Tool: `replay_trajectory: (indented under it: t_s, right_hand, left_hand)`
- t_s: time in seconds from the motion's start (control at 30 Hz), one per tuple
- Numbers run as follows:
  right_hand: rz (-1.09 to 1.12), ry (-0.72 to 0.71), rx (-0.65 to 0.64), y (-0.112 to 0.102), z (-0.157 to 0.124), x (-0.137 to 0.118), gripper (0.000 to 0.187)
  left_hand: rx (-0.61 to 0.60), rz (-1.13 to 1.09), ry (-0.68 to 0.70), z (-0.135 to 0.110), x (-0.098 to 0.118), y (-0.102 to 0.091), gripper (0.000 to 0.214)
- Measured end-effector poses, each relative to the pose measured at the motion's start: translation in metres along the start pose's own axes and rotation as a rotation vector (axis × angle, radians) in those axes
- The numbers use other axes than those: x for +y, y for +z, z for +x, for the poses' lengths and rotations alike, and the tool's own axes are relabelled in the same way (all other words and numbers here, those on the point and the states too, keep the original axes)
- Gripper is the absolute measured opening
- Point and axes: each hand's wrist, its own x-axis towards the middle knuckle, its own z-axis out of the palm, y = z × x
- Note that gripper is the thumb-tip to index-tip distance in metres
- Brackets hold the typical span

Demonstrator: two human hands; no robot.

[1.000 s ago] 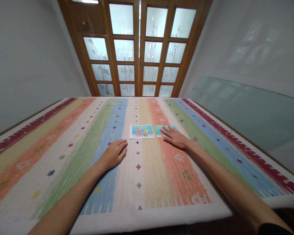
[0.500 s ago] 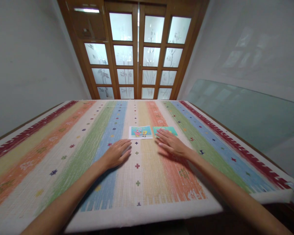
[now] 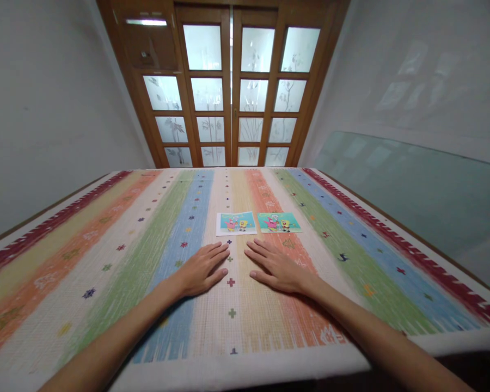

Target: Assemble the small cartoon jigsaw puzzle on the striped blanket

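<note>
Woven cloth [image 3: 106, 256]: left hand [image 3: 204, 268], right hand [image 3: 275, 267] flat, spread, empty; 2 cards [image 3: 236, 223] just beyond, far from edges.

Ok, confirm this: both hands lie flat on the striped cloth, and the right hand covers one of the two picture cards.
Wrong on one point. In the head view the right hand lies flat on the striped cloth short of the left card and the right card, covering neither. The left hand lies flat too.

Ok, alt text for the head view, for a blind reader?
The left hand and right hand lie flat, empty, on a striped cloth, just short of a white-bordered cartoon card and a second card beside it. A wooden door with frosted panes stands behind.
</note>
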Motion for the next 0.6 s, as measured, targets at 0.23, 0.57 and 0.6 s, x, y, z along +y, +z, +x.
replay_trajectory:
  t_s: [0.23, 0.57, 0.6]
  right_hand:
    - [0.057, 0.021, 0.002, 0.008, -0.0045, 0.0014, 0.065]
    - [0.071, 0.023, -0.008, 0.0051, -0.0046, -0.0005, 0.065]
    - [0.073, 0.026, -0.006, 0.005, -0.0046, -0.0007, 0.065]
  left_hand:
    - [0.001, -0.043, -0.028, -0.0047, -0.0016, 0.0055, 0.055]
    - [-0.053, -0.032, -0.029, -0.0075, -0.0003, 0.0051, 0.063]
    - [-0.052, -0.032, -0.03, -0.0077, -0.0001, 0.0052, 0.063]
